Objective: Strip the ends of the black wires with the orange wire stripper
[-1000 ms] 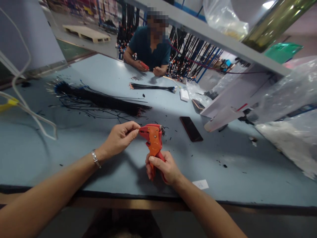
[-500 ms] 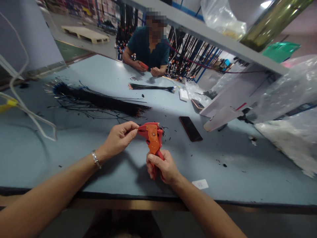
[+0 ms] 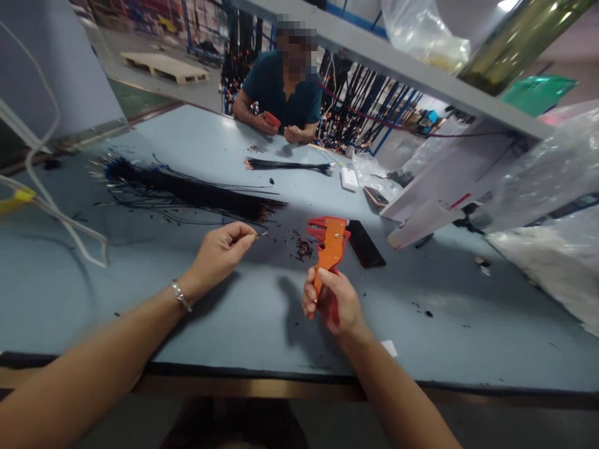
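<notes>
My left hand pinches a thin wire whose short end sticks out past the fingertips. My right hand is wrapped around the handles of an orange and red wire stripper, its jaws pointing left and apart from the wire. Between the two hands, small dark clippings lie scattered on the blue-grey table. Behind my left hand lies a large bundle of black wires. A black phone is partly hidden by the tool.
Across the table a person holds a red tool near a smaller wire bundle. A white box and another phone lie at the back right. A white cable frame stands left; plastic bags are at right.
My right hand has moved the wire stripper right and away from my left fingers, uncovering the clippings. A short wire end now shows at my left fingertips.
</notes>
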`<state>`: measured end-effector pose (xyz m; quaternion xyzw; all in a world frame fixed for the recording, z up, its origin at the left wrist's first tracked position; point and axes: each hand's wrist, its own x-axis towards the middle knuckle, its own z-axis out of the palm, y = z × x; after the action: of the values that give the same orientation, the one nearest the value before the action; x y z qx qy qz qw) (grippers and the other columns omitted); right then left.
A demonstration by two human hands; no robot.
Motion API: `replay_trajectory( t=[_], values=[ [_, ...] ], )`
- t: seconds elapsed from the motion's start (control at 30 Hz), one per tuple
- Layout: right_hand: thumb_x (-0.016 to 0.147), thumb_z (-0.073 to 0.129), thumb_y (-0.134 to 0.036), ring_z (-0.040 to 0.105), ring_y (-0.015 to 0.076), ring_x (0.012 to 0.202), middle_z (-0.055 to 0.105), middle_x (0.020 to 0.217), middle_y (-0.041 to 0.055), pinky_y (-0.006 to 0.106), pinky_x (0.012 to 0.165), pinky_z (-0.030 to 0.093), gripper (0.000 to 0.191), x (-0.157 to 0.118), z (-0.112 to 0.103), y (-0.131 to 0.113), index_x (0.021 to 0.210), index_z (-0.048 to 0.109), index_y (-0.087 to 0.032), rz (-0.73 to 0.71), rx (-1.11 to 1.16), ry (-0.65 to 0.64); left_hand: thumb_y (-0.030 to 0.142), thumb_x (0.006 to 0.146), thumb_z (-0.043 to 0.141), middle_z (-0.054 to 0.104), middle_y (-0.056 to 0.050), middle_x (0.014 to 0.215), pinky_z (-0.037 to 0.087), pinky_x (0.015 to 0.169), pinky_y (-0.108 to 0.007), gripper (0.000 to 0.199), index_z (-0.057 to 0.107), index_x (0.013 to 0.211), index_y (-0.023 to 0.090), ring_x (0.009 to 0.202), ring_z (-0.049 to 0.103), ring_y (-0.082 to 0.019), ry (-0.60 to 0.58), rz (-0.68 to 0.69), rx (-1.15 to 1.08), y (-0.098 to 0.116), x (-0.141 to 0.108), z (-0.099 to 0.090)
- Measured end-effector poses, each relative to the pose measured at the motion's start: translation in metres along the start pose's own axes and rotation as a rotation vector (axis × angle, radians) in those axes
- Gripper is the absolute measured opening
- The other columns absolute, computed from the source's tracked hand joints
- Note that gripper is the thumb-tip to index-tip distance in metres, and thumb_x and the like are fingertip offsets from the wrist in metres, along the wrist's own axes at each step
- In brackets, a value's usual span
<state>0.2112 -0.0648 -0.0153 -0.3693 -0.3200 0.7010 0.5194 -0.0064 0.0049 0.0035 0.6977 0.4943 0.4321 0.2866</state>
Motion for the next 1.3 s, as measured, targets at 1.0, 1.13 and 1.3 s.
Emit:
replay_trajectory(
  t=[1.0,1.13,1.3],
  values=[
    [0.079,0.069,-0.041,0.063,0.018,0.074,0.064,0.086,0.0042,0.033,0.069,0.049,0.042,-0.001,0.013,0.008,0.11,0.056,-0.016,-0.028,-0.417,-0.205,0.033,0.076,0.055,0.045,0.005,0.051,0.028,0.047,-0.021,0.023,0.053,0.059,0.018,0.048,0.036,-0.009,-0.052,0.03,0.024,0.026,-0.015,0.01],
    [0.08,0.067,-0.04,0.062,0.0182,0.075,0.064,0.088,0.0047,0.033,0.07,0.049,0.04,-0.001,0.011,0.009,0.112,0.056,-0.017,-0.091,-0.438,-0.177,0.033,0.075,0.055,0.042,0.005,0.049,0.026,0.045,-0.021,0.024,0.052,0.057,0.018,0.046,0.034,-0.008,-0.054,0.024,0.017,0.028,-0.015,0.011],
    [0.08,0.066,-0.04,0.06,0.0181,0.074,0.063,0.084,0.004,0.034,0.072,0.048,0.04,-0.001,0.01,0.009,0.111,0.056,-0.017,-0.111,-0.553,-0.185,0.031,0.074,0.052,0.042,0.005,0.051,0.027,0.047,-0.021,0.022,0.049,0.057,0.018,0.048,0.034,-0.008,-0.077,0.021,0.011,0.025,-0.014,0.012]
  ],
)
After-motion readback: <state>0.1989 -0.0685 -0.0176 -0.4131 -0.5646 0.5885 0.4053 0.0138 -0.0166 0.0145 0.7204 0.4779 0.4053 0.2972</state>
